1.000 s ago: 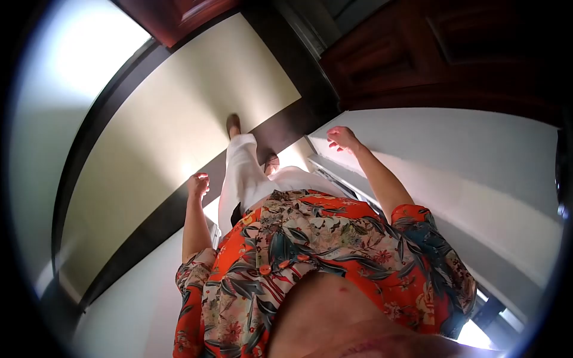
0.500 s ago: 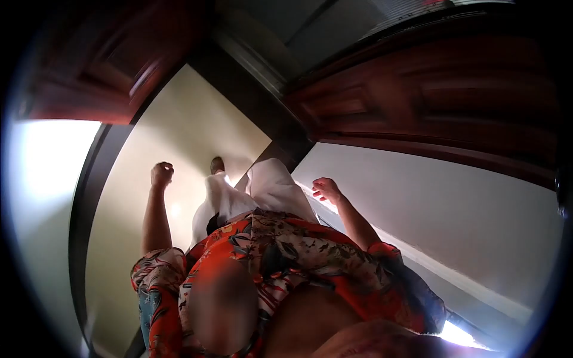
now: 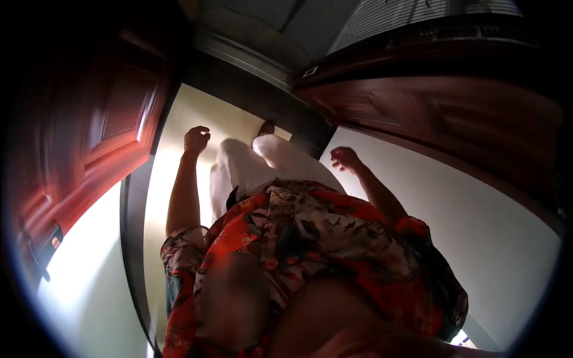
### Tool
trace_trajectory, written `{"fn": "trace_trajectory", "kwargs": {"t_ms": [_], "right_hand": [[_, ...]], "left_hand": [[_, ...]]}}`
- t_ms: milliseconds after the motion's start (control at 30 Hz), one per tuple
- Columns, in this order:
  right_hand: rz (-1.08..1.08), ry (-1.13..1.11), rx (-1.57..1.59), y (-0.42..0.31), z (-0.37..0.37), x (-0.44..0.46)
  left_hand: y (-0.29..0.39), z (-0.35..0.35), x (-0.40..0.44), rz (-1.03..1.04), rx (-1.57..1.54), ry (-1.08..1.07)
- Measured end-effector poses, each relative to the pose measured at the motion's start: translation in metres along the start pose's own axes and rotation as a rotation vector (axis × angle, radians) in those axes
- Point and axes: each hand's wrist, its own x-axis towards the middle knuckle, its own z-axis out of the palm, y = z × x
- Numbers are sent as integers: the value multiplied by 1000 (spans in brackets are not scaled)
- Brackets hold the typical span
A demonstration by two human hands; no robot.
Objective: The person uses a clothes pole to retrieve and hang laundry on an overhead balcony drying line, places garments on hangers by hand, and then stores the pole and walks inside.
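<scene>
My left hand (image 3: 197,140) hangs in front of my body at the left, above the pale floor. Its fingers are loosely curled, with a gap beside the thumb, and no object shows in it. On the other side my right hand (image 3: 346,160) is raised in front of the white wall, its fingers bent but apart, and it holds nothing visible. Between the hands are my white trousers (image 3: 239,170) and one brown shoe (image 3: 266,127). A red floral shirt (image 3: 298,221) covers my upper body.
A reddish-brown panelled door (image 3: 122,113) stands at the left, with a dark handle (image 3: 51,247) low on it. Another dark red panelled surface (image 3: 412,110) runs across the upper right. A dark floor strip (image 3: 233,89) crosses ahead, and slatted blinds (image 3: 412,17) show at the top.
The view has shifted as I step forward. More of the left door and its handle now shows, and the dark floor strip lies ahead of my legs. Both hands remain empty.
</scene>
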Motion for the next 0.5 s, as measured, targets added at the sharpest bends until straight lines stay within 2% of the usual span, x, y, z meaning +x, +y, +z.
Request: {"fn": "trace_trajectory", "kwargs": {"t_ms": [67,233,300,333,400,467,500], "right_hand": [[-44,38,22,-42,2,-6],[-101,-15,-42,-46,9,-8],[-54,-34,-42,-48,14,-9],[-30,-44,-42,-50,16,-10],[-45,-19,-13,-46,14,-10],[-29,-45,24,-32,12,8],[-86,-99,151,-32,8,9]], "left_hand": [[-4,-9,1,-11,-34,-17],[12,-16,-4,80,20,5],[1,-6,9,127,22,22],[0,-5,14,48,-24,-3],[32,-10,11,40,3,-64],[74,-24,14,211,97,-8],[97,-30,9,345,80,29]]}}
